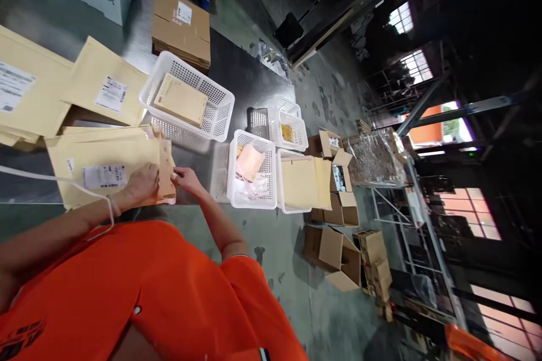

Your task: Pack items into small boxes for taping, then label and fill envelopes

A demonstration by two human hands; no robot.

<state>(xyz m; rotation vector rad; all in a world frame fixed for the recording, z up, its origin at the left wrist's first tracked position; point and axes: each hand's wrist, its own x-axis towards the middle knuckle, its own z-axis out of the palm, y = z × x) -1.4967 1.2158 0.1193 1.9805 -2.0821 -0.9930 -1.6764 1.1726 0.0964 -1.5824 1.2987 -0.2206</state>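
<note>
A yellow padded envelope (114, 149) with a white label (104, 176) lies on a stack of similar envelopes at the table's near edge. At its right end is a flat peach-coloured sheet-like piece (165, 172) with darker spots, partly covered by my fingers. My left hand (143, 183) is closed, its fingers bent over the left side of this piece, at the envelope's end. My right hand (187, 179) pinches the right edge of the piece between thumb and fingers. Whether the piece is partly inside the envelope cannot be made out.
White baskets stand to the right, one with cream envelopes (182, 100), one with pink packets (249, 162), another with yellow envelopes (298, 180). Flattened cartons (182, 22) lie behind. Open boxes (339, 254) stand on the floor. A white cable (55, 176) crosses my left arm.
</note>
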